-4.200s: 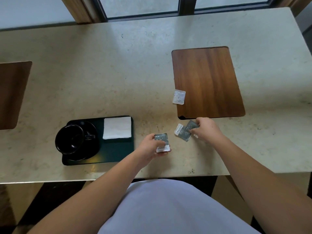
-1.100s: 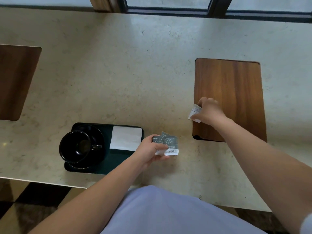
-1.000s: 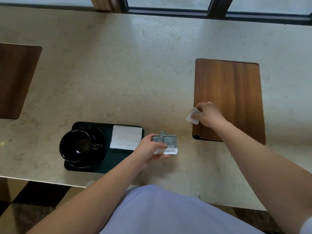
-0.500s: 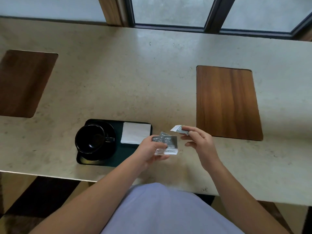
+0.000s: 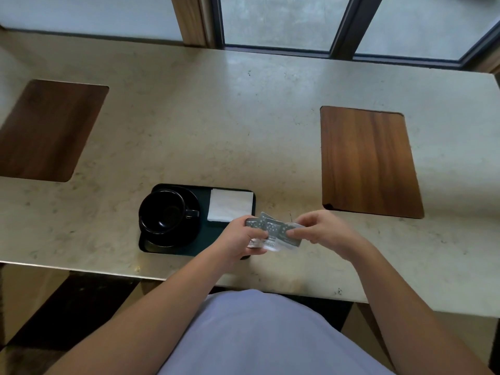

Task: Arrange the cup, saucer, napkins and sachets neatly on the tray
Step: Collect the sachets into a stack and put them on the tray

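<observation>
- The pale stone counter [image 5: 243,117] runs from left to right below a window [image 5: 276,20]; one dark wooden inset [image 5: 369,161] lies on the right and another wooden inset [image 5: 46,128] on the far left.
- A dark tray [image 5: 213,243] sits near the front edge, left of centre.
- On the tray's left half a black saucer [image 5: 186,234] carries a black cup [image 5: 162,212], its handle pointing right.
- A white folded napkin [image 5: 230,204] lies flat on the tray's far right corner.
- The left hand [image 5: 240,239] grips a fan of grey sachets [image 5: 273,234] just right of the tray, above the counter.
- The right hand [image 5: 322,230] pinches the right edge of the same sachets, fingers curled.
</observation>
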